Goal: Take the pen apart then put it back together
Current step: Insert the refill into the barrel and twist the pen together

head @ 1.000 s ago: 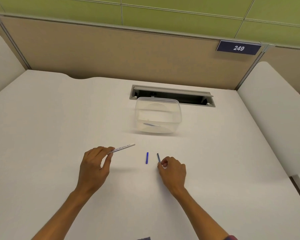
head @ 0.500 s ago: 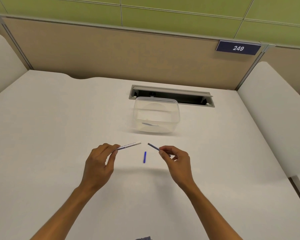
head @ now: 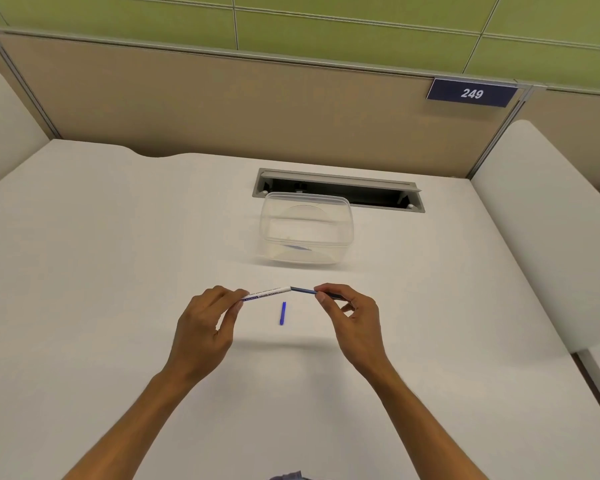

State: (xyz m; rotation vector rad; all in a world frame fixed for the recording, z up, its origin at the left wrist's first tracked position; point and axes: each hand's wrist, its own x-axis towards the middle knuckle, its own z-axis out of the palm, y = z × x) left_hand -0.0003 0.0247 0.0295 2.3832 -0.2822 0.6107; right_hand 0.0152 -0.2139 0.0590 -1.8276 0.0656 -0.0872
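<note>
My left hand pinches the white pen barrel at its left end, holding it above the desk with its open end pointing right. My right hand pinches a thin dark blue refill between thumb and fingertips. The refill's left tip meets the barrel's open end. A small blue pen part lies on the white desk just below the barrel, between my two hands.
A clear plastic container stands behind the hands, with a small bluish piece inside. Behind it is a grey cable slot in the desk. A beige partition with a "249" label closes the back; white dividers flank both sides.
My right hand lifted the refill off the desk and brought it left to the barrel's open end. My left hand raised the barrel slightly toward the middle.
</note>
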